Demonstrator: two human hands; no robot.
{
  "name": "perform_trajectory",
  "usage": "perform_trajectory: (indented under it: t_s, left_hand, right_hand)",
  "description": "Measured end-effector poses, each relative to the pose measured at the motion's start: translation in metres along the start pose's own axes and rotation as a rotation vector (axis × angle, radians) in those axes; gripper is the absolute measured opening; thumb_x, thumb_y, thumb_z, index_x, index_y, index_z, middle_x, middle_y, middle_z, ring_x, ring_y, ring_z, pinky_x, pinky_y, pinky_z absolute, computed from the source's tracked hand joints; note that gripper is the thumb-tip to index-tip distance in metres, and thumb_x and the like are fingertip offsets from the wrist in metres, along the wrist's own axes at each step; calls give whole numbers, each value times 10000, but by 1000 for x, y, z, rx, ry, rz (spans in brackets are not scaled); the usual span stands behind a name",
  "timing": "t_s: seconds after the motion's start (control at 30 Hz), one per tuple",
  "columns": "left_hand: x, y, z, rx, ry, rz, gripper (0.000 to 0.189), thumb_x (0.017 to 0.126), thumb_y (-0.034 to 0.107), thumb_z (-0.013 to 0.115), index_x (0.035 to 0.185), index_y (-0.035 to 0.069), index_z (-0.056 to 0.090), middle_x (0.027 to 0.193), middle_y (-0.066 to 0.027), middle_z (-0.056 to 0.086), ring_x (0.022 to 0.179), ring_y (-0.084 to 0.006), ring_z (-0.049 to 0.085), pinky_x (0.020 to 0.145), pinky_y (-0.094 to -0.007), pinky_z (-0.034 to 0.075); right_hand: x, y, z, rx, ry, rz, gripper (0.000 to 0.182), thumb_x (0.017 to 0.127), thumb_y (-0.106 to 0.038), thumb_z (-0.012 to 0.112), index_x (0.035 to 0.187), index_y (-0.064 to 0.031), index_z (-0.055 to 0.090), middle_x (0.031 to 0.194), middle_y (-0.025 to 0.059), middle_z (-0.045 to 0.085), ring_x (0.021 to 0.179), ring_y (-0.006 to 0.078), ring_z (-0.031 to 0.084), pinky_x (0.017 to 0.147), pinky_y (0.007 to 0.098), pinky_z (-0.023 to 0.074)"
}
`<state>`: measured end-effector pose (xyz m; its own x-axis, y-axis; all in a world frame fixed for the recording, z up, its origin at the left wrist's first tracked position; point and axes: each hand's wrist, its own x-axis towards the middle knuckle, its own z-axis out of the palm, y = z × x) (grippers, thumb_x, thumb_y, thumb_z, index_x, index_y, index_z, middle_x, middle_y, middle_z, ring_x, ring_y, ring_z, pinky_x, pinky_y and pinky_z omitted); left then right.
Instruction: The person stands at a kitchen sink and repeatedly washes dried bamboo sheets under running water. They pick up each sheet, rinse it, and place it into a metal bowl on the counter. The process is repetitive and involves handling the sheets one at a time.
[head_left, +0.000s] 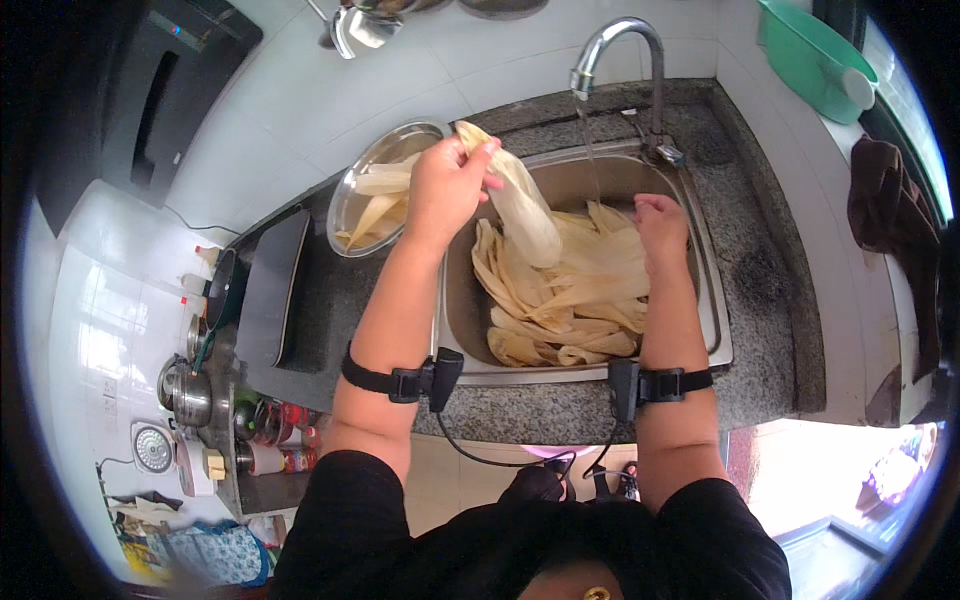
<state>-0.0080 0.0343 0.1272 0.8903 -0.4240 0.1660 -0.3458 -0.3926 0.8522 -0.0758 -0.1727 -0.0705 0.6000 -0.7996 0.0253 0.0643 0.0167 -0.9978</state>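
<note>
Raised over the left rim of the sink, my left hand (457, 172) pinches a pale dried corn husk (529, 217) by its upper end. The husk's broad end hangs over a layered pile of similar corn husks (577, 300) in the stainless steel sink (469, 315). My right hand (661, 229) is above the right side of the pile, its fingers curled in, and nothing shows in them. Water runs from the chrome faucet (619, 30) just left of that hand. Beside the sink, a round metal dish (341, 214) holds several husks, partly hidden behind my left hand.
Speckled granite counter (757, 322) surrounds the sink. Left of it lies a dark flat-topped appliance (274, 285), with pots (191, 394) and jars beyond. A green plastic basin (814, 60) stands on the right ledge, where a brown cloth (874, 195) hangs. Cables run from both forearm straps.
</note>
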Motion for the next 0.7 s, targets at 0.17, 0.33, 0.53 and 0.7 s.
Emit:
perform_trajectory:
  t_s: [0.17,0.33,0.53,0.7]
  left_hand:
    - [10,-1,-34,-125,30,-38,248,875,194,533,1006,-14,560,886,-114,627,695,-146,634,547,-213,486]
    - [34,30,-99,-163,367,164,228,880,160,516,986,-38,560,896,-123,624,733,-154,640,605,-229,514]
    - [38,36,-161,50,612,419,217,881,133,492,997,-30,577,872,-108,638,781,-127,630,679,-229,489]
    - [40,-37,-139,519,276,47,263,763,145,601,1006,43,605,869,-122,638,763,-193,606,718,-307,464]
  right_hand:
    - [-1,3,-1,-98,-49,61,125,809,-56,533,903,-12,603,760,16,569,643,93,503,567,226,416]
    - [-1,5,-2,-54,-42,49,120,811,-57,534,904,-18,599,773,17,568,661,96,508,573,228,418]
    - [-3,2,4,-94,-43,75,147,788,-140,569,878,-43,631,805,61,618,741,160,566,664,285,433]
    - [4,13,2,-167,-28,5,141,789,-129,564,875,-41,631,798,64,617,727,161,566,655,290,431]
